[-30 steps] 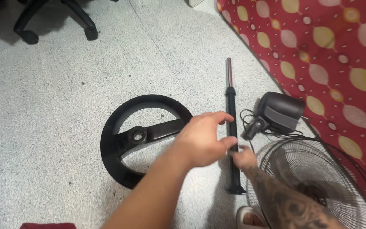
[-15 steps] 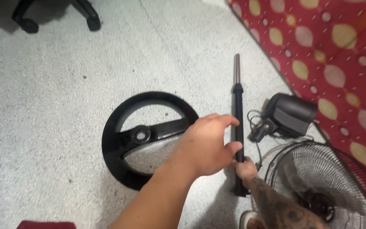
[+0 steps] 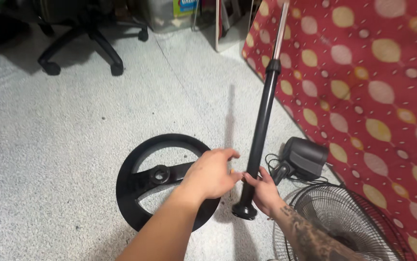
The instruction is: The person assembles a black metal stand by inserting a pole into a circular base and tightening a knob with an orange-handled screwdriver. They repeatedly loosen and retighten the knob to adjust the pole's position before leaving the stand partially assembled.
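Observation:
My right hand (image 3: 265, 192), on a tattooed forearm, grips a black fan pole (image 3: 260, 130) just above its flared foot. The pole stands nearly upright on the floor, leaning a little to the right, and a silver inner rod (image 3: 280, 26) sticks out of its top. My left hand (image 3: 212, 174) hovers just left of the pole's lower end with its fingers spread, and its thumb almost touches my right hand. A black round fan base (image 3: 133, 193) with a centre hub lies flat on the floor under my left forearm.
A black fan motor housing (image 3: 306, 157) with a cord lies right of the pole, and a wire fan grille (image 3: 348, 227) sits at the bottom right. Red fabric with pale dots (image 3: 377, 96) fills the right side. An office chair base (image 3: 87, 43) stands at the far left.
The pole lay flat on the floor a second ago and now stands raised on its foot. My left hand has let go of it and opened, while my right hand keeps its grip.

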